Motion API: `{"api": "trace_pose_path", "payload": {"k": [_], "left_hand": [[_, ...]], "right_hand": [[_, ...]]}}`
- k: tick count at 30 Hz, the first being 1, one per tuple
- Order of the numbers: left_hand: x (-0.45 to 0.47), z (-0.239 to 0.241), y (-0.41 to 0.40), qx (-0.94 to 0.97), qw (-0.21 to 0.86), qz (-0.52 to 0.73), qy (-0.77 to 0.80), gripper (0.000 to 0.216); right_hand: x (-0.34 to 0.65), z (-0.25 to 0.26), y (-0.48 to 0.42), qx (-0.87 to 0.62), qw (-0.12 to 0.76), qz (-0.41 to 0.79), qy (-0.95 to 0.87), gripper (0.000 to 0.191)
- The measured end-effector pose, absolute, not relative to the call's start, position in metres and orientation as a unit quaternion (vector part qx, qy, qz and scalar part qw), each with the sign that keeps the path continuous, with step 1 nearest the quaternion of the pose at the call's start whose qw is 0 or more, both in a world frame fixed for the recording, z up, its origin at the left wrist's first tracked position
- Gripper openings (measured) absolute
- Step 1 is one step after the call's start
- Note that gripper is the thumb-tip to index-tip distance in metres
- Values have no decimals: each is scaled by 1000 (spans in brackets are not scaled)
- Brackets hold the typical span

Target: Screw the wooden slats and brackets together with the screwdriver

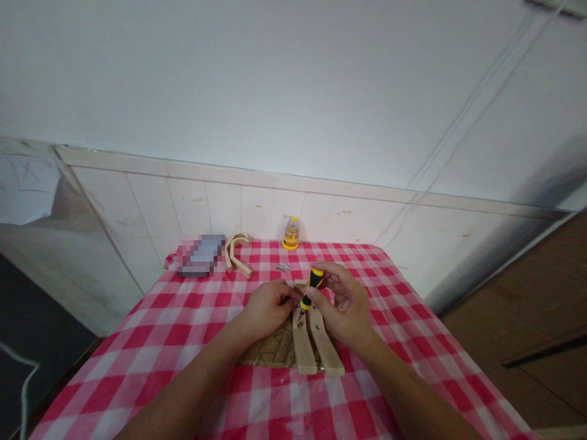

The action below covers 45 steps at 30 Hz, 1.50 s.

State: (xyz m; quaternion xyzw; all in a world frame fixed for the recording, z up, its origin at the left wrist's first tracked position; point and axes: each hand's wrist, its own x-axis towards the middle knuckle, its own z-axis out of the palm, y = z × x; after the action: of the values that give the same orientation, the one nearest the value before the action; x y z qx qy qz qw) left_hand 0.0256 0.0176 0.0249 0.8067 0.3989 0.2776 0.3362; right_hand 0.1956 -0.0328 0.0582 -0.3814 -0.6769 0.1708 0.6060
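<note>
My right hand (346, 302) grips a yellow and black screwdriver (315, 279), tilted with its tip down at one of two pale curved wooden pieces. The left piece (303, 348) is under the tip, and the right piece (326, 345) lies beside it with a dark screw or hole showing. My left hand (270, 307) is closed at the upper end of the left piece, near the screwdriver's shaft; what its fingertips pinch is hidden. Beneath the wood lies a brown patterned board or mat (273, 348).
At the table's back stand a yellow-capped clear bit container (291, 234) and curved wooden parts (237, 255). A blurred phone-like object (202, 255) lies at the back left. Small metal pieces (283, 267) rest on the checked tablecloth (183, 324), against a panelled wall (257, 208).
</note>
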Motion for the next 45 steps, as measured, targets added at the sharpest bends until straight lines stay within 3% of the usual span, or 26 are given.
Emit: {"api": "trace_pose_path", "payload": {"k": [27, 45], "left_hand": [[26, 24, 18, 799, 341, 282, 406, 24], [25, 24, 18, 804, 329, 274, 412, 22]], "right_hand": [[195, 60, -38, -352, 559, 156, -735, 33], [192, 59, -35, -357, 584, 153, -712, 27]]}}
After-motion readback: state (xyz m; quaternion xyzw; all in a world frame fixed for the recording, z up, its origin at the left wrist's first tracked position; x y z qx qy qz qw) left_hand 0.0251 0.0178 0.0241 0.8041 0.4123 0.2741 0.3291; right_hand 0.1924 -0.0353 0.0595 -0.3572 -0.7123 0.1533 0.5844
